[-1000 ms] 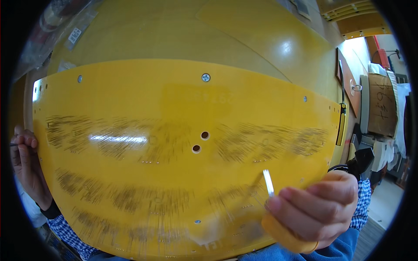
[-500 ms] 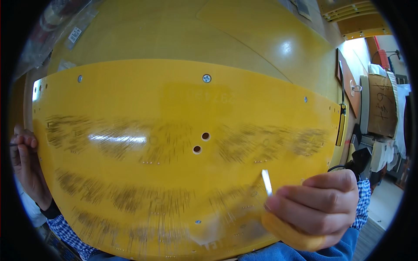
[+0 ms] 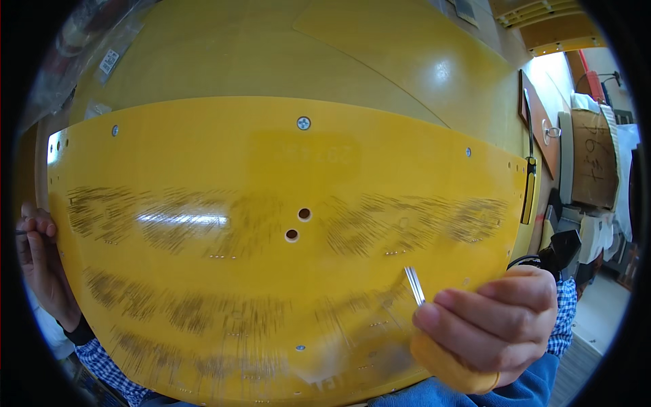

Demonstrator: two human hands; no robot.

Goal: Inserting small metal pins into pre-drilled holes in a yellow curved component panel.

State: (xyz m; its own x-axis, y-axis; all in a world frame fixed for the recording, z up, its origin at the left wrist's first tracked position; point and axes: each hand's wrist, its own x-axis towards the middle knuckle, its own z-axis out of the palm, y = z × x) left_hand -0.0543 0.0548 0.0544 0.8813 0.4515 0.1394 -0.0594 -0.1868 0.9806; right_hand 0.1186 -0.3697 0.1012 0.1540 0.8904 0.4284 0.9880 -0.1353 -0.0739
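Board leftward; pins in right hand

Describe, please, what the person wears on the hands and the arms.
Both sleeves are blue-and-white checked. The left hand has a black cuff or band at its wrist. On the right hand, a smooth yellow covering shows low down.
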